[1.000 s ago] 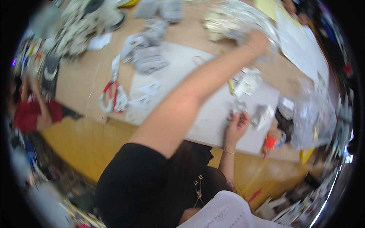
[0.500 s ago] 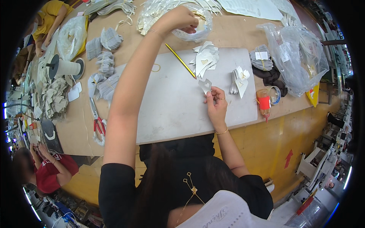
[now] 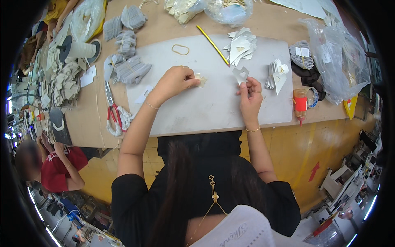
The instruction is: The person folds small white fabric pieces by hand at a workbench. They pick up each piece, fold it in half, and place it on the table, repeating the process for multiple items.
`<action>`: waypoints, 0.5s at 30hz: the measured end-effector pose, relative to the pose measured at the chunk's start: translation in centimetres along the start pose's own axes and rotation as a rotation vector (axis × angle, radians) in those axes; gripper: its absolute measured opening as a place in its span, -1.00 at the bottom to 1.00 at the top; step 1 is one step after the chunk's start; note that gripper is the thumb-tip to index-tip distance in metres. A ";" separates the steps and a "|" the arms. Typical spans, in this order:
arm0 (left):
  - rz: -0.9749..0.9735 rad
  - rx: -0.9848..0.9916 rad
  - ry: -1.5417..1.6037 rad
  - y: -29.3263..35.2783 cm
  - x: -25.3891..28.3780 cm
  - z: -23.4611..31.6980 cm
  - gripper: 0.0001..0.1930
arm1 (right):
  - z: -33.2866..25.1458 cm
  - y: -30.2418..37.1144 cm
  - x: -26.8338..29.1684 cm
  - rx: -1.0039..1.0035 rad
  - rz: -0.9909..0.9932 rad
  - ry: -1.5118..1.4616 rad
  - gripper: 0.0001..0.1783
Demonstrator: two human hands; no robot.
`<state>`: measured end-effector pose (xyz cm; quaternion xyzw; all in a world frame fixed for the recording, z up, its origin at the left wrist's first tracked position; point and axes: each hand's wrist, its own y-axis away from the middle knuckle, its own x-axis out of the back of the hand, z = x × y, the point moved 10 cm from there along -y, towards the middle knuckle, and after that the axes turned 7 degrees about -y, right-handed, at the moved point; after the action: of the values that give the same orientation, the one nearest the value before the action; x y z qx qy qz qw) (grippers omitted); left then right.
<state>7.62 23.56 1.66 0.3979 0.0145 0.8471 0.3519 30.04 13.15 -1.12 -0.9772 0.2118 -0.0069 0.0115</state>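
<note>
Over the white board (image 3: 185, 111), my left hand (image 3: 173, 83) pinches a small beige cut piece (image 3: 201, 80) between thumb and fingers. To its right, my right hand (image 3: 250, 100) holds up a pale grey-white cut piece with a notch (image 3: 240, 74). The two pieces are apart. Just beyond the right hand lies a loose pile of white cut pieces (image 3: 241, 47), the top one with a small beige outline. A fanned stack of similar pieces (image 3: 276, 75) sits right of that hand. A yellow pencil (image 3: 212, 45) and a rubber band (image 3: 180, 50) lie farther off.
Bundled grey pieces (image 3: 133, 70), red-handled scissors (image 3: 111, 107) and a thread spool (image 3: 80, 50) are left. An orange-banded bottle (image 3: 300, 103), tape roll (image 3: 313, 96) and clear plastic bag (image 3: 335, 61) stand right. A plastic bag of pieces (image 3: 228, 12) lies at the back. A co-worker in red (image 3: 61, 168) sits left.
My left hand has come back from the plastic bag at the far side to the board, now with a small beige piece. My right hand still holds its notched piece. The view has shifted.
</note>
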 end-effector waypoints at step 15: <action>0.160 0.276 0.957 5.6 -3.2 -3.1 -0.70 | -0.9 0.8 -2.0 -0.234 -0.137 -0.166 -0.75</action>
<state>3.62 18.20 -0.83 0.0074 0.2554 0.9491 0.1839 27.82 13.22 -0.24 -0.9812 0.1425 0.0977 -0.0856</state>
